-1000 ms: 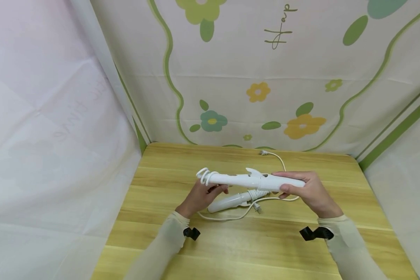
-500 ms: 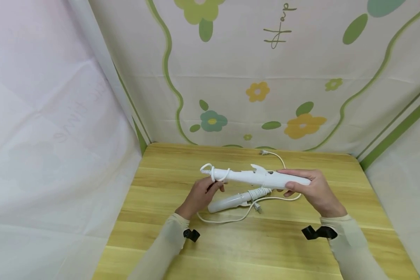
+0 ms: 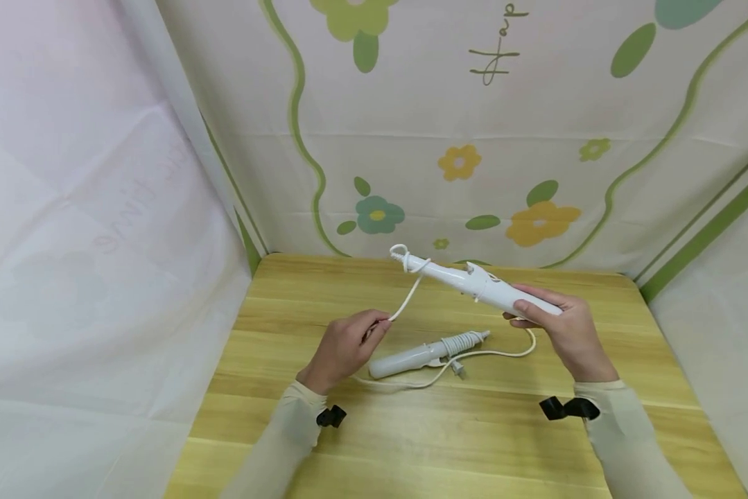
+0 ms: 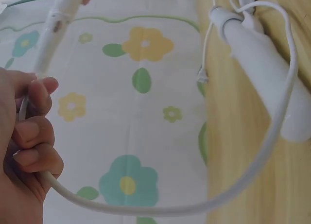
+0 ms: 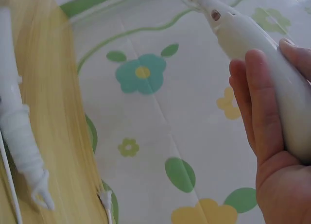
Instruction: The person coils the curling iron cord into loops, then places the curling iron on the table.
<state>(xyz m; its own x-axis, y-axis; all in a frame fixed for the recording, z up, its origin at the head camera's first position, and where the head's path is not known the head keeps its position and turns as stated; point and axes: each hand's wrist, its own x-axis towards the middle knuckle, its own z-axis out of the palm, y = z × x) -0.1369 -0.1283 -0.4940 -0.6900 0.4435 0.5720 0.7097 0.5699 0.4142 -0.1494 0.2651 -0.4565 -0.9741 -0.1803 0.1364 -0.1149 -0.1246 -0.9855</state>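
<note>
My right hand (image 3: pixel 563 336) grips the thick end of a white curling iron (image 3: pixel 451 277), which slants up to the left above the table. A few loops of its white cord (image 3: pixel 406 303) circle the thin far end. Lower and to the left, my left hand (image 3: pixel 345 346) pinches that cord, which runs taut up to the iron. In the left wrist view the fingers (image 4: pixel 36 158) curl round the cord, and it sags out below them. A second white curling iron (image 3: pixel 405 362) lies on the table between the hands, its own cord (image 3: pixel 461 343) wound tightly round one end.
The wooden table (image 3: pixel 461 443) carries a loose stretch of cord (image 3: pixel 498 354) that curves round the lying iron. A plug (image 3: pixel 458 369) rests by that iron, and another plug (image 4: pixel 202 77) lies near the back edge. Flower-printed cloth walls (image 3: pixel 411 187) stand behind and at both sides.
The held iron's left end has risen and swung up. My left hand has come away from it, down and left, drawing out cord; fewer loops remain round the iron.
</note>
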